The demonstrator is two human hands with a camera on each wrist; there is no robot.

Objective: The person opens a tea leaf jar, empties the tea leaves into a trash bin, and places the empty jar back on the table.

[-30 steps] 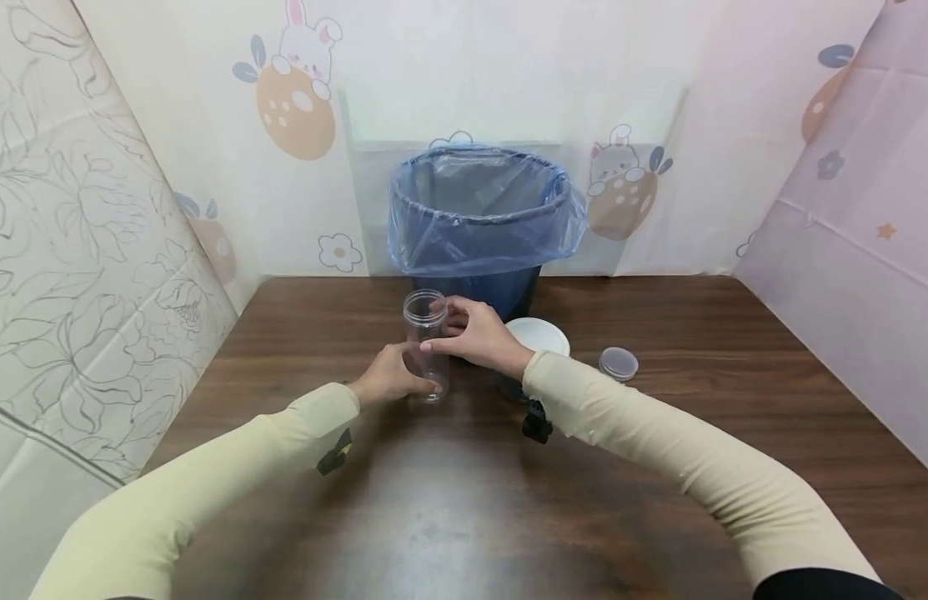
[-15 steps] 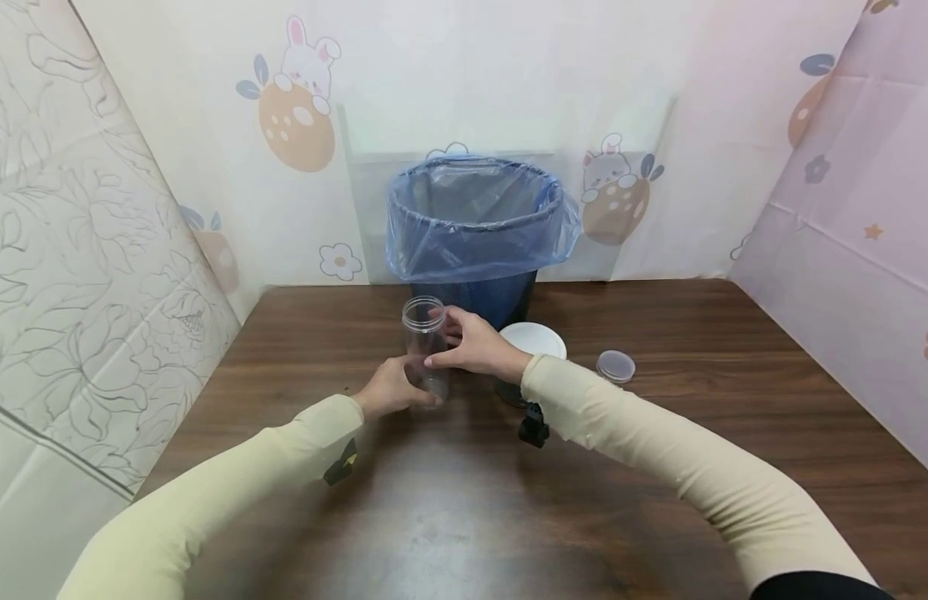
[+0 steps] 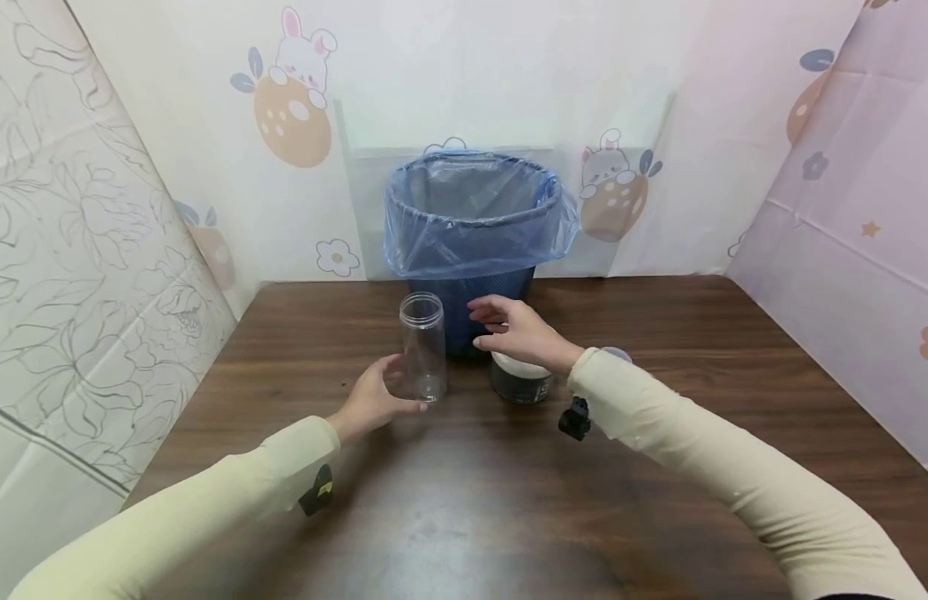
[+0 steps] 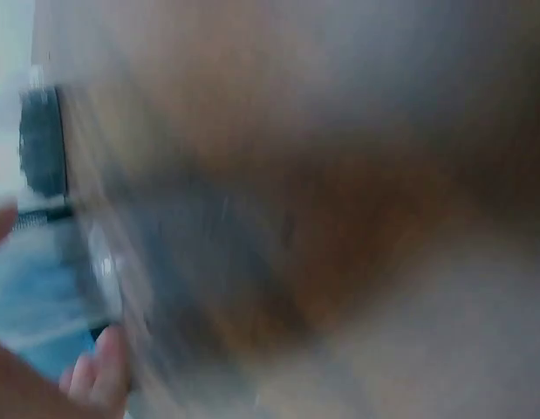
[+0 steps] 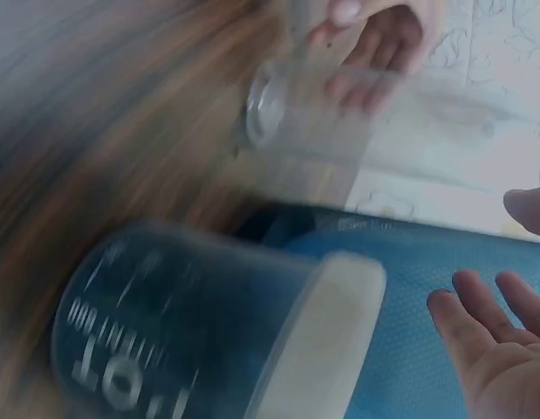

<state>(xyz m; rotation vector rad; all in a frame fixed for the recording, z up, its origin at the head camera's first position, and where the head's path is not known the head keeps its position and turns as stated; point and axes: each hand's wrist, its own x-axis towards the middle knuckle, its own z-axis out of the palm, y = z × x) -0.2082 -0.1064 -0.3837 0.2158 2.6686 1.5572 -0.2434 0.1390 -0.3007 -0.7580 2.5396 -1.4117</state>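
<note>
Left hand (image 3: 372, 397) spread loosely by the clear jar (image 3: 424, 350), can't tell if touching. Jar's upright on the table (image 3: 464, 500), uncapped — looks like the setting-down step. Right hand (image 3: 522, 335) empty, fingers loose, by the tub (image 3: 519, 387) — next move probably calls for easing off without tipping the jar.

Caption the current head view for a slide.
Left hand by an upright clear jar, right hand near a white-lidded tub, blue-lined bin behind.
</note>
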